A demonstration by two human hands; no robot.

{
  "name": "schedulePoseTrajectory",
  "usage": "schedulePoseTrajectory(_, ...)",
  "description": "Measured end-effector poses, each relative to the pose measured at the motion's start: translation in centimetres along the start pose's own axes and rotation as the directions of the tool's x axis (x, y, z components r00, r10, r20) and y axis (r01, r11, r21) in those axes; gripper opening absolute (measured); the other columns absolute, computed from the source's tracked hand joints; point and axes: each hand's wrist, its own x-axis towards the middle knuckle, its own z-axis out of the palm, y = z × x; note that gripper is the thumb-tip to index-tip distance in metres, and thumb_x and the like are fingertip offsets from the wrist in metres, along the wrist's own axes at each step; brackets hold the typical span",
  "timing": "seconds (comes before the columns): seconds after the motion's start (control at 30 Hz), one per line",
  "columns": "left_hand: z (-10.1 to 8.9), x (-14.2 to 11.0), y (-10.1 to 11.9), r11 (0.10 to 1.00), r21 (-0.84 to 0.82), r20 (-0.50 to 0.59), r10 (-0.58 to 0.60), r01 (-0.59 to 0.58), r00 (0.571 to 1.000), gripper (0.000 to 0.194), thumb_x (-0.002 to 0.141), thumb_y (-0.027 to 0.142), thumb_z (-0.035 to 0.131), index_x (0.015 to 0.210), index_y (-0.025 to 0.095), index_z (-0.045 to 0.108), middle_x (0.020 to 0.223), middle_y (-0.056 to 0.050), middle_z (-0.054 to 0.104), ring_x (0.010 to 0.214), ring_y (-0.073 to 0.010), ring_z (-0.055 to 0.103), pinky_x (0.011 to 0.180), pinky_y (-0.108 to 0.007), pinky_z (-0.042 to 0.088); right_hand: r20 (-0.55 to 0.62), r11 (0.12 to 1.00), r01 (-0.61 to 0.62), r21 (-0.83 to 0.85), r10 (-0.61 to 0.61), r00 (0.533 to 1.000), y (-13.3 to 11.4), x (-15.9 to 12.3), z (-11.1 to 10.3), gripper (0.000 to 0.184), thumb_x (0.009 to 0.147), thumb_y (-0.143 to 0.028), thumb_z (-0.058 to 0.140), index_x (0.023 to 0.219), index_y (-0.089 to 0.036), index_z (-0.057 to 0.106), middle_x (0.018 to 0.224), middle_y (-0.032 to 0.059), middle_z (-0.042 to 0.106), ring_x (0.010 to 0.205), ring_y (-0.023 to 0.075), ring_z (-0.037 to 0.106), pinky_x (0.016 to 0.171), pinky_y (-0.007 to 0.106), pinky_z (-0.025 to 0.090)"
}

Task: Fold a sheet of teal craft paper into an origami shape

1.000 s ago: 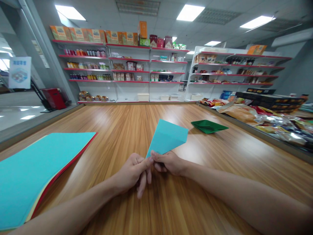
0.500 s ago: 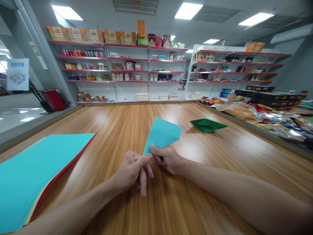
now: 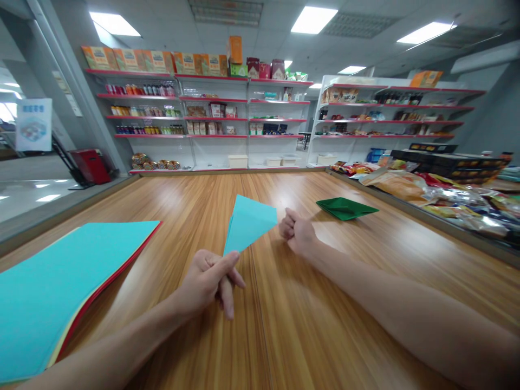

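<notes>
A folded light-blue sheet of paper (image 3: 252,219), shaped like a kite, is held up above the table by its narrow lower point. My left hand (image 3: 213,279) pinches that point between thumb and fingers, its other fingers hanging down. My right hand (image 3: 298,232) is just right of the paper's right corner, fingers curled in, with a narrow gap to the paper and nothing visible in them. Farther right on the table lies a folded green paper piece (image 3: 346,208), flat and pointed at both ends.
A stack of coloured paper (image 3: 81,287), light blue on top with yellow and red edges beneath, lies at the left of the wooden table (image 3: 195,200). Packaged snacks (image 3: 439,195) and dark boxes (image 3: 463,165) crowd the right side beyond the table edge. Stocked shelves (image 3: 215,118) stand behind.
My right hand has let go of the light-blue paper and moved up and right. My left hand has shifted slightly left with the paper.
</notes>
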Motion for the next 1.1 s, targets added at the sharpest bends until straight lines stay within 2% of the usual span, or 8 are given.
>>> schedulePoseTrajectory(0.13, -0.2, 0.4, 0.1, 1.000, -0.019, -0.055, 0.015, -0.016, 0.998, 0.057, 0.084, 0.053, 0.054, 0.052, 0.008, 0.067, 0.033, -0.009, 0.057, 0.024, -0.0055, 0.033, 0.033, -0.017, 0.024, 0.041, 1.000, -0.010, -0.021, 0.011, 0.999, 0.0, 0.1, -0.3, 0.050, 0.080, -0.045, 0.054, 0.046, -0.021, 0.027, 0.036, -0.0078, 0.022, 0.033, 0.0064, 0.017, 0.039, 0.025, 0.012)
schedulePoseTrajectory(0.27, -0.1, 0.9, -0.5, 0.997, -0.075, -0.020, -0.029, 0.028, 0.999, 0.056, 0.083, 0.055, 0.054, 0.052, 0.009, 0.067, 0.034, -0.008, 0.058, 0.024, -0.0070, 0.038, 0.032, -0.017, 0.024, 0.400, 0.999, -0.004, -0.033, 0.017, 0.917, 0.9, -1.8, 1.4, 0.038, 0.077, -0.051, 0.053, 0.060, -0.018, 0.046, 0.043, -0.0051, 0.037, 0.038, 0.0078, 0.027, 0.042, 0.025, 0.016)
schedulePoseTrajectory(0.37, -0.1, 1.0, -0.9, 0.995, -0.081, -0.025, -0.061, 0.059, 0.998, 0.058, 0.082, 0.056, 0.054, 0.049, 0.010, 0.064, 0.033, -0.008, 0.056, 0.022, -0.0075, 0.037, 0.030, -0.018, 0.024, 0.491, 0.999, -0.012, -0.047, 0.033, 0.871, 0.9, -2.4, 1.8, 0.029, 0.066, -0.040, 0.065, 0.061, -0.018, 0.047, 0.044, -0.0057, 0.038, 0.039, 0.0073, 0.028, 0.042, 0.024, 0.017)
schedulePoseTrajectory(0.43, -0.2, 1.0, -0.9, 0.995, -0.060, -0.007, -0.079, 0.079, 0.997, 0.059, 0.082, 0.057, 0.054, 0.047, 0.010, 0.062, 0.033, -0.008, 0.057, 0.022, -0.0073, 0.037, 0.030, -0.017, 0.025, 0.470, 0.998, -0.009, -0.061, 0.037, 0.882, 0.7, -2.3, 1.5, 0.030, 0.065, -0.038, 0.068, 0.061, -0.018, 0.045, 0.044, -0.0067, 0.036, 0.039, 0.0066, 0.027, 0.041, 0.024, 0.015)
schedulePoseTrajectory(0.6, -0.5, 1.1, -1.1, 0.994, -0.008, 0.014, -0.110, 0.110, 0.994, 0.060, 0.081, 0.059, 0.053, 0.045, 0.012, 0.059, 0.035, -0.009, 0.058, 0.022, -0.0080, 0.037, 0.029, -0.018, 0.025, 0.290, 0.979, 0.088, -0.186, -0.031, 0.957, 0.7, -1.5, 0.7, 0.051, 0.083, -0.057, 0.051, 0.053, -0.019, 0.037, 0.038, -0.0069, 0.030, 0.035, 0.0056, 0.022, 0.039, 0.024, 0.012)
schedulePoseTrajectory(0.73, -1.0, 1.7, -1.4, 0.998, 0.016, -0.166, -0.061, 0.065, 0.984, 0.060, 0.081, 0.059, 0.053, 0.042, 0.013, 0.056, 0.030, -0.007, 0.053, 0.021, -0.0079, 0.034, 0.028, -0.018, 0.023, 0.322, 0.961, 0.114, -0.250, -0.028, 0.946, 0.8, -1.1, 0.6, 0.058, 0.081, -0.065, 0.050, 0.051, -0.021, 0.028, 0.040, -0.0089, 0.023, 0.035, 0.0045, 0.019, 0.037, 0.023, 0.010)
schedulePoseTrajectory(0.9, -1.8, 2.3, -1.5, 1.000, 0.011, -0.367, 0.002, 0.002, 0.930, 0.059, 0.083, 0.057, 0.052, 0.043, 0.013, 0.056, 0.028, -0.005, 0.051, 0.023, -0.0083, 0.035, 0.030, -0.018, 0.024, 0.426, 0.948, 0.048, -0.314, 0.095, 0.900, 0.7, -1.2, 0.6, 0.060, 0.079, -0.068, 0.051, 0.048, -0.021, 0.030, 0.039, -0.0083, 0.027, 0.033, 0.0038, 0.020, 0.034, 0.021, 0.011)
schedulePoseTrajectory(1.1, -1.9, 2.5, -1.3, 1.000, 0.007, -0.437, 0.016, -0.014, 0.899, 0.054, 0.082, 0.054, 0.055, 0.046, 0.013, 0.058, 0.032, -0.006, 0.054, 0.025, -0.0101, 0.040, 0.032, -0.021, 0.029, 0.437, 0.932, 0.109, -0.345, 0.057, 0.898, 0.6, -2.1, 1.7, 0.056, 0.083, -0.062, 0.050, 0.050, -0.020, 0.031, 0.038, -0.0091, 0.029, 0.031, 0.0042, 0.024, 0.033, 0.020, 0.018)
